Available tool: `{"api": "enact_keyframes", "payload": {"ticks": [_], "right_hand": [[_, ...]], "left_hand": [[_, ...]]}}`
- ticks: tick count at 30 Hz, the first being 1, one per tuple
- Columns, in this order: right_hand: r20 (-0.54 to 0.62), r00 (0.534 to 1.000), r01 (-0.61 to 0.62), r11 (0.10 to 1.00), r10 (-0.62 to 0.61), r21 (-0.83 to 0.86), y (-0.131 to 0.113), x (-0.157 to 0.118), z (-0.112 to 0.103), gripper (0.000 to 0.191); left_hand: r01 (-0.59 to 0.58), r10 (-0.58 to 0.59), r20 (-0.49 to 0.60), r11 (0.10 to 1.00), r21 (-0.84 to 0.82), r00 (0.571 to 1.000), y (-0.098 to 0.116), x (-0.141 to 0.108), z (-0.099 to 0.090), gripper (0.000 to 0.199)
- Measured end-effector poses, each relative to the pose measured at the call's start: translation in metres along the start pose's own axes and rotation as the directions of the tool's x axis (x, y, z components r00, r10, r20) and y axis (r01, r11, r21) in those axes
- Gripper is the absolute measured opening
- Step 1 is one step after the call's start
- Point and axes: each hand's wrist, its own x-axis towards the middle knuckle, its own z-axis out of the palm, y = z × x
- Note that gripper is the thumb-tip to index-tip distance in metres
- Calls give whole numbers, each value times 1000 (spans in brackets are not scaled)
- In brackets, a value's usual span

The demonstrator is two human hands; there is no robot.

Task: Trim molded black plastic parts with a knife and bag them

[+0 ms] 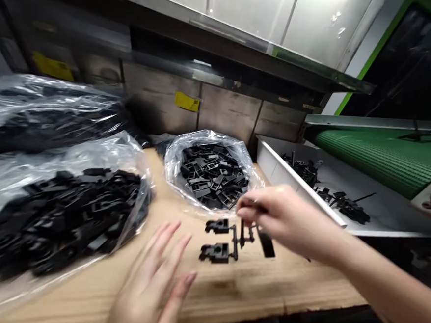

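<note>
My right hand (267, 212) is closed over a black plastic moulded sprue (235, 242), its fingers pinching the upper right part. Two blocky black parts (214, 252) hang on the sprue's left side, and a flat black piece (267, 244) shows below my fingers. My left hand (151, 280) is a little to the left of those parts, fingers spread and holding nothing. Behind the sprue, a clear plastic bag (170, 170) stands open, full of small black rectangular pieces (214, 176).
On the left, another clear bag (144, 176) holds a heap of black parts (67, 215), with more bagged parts behind. At right, a white bin (295, 179) with black sprues sits below a green conveyor belt (386, 153). The wooden table (265, 293) ends close in front.
</note>
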Motion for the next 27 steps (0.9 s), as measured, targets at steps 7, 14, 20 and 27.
{"api": "enact_keyframes", "payload": {"ticks": [7,14,20,27], "right_hand": [[277,952,125,992,-128,28,-25,21,69,18],[257,946,-290,871,198,397,15,-16,44,20],[319,868,-492,575,380,654,46,-40,59,19],[50,760,-469,492,648,734,65,-87,48,34]], "left_hand": [[-118,30,428,976,182,903,13,12,-1,35],[-176,82,379,959,221,922,7,4,3,39],[-86,50,253,987,133,966,9,1,3,38],[20,-52,168,983,184,984,11,2,-7,21]]}}
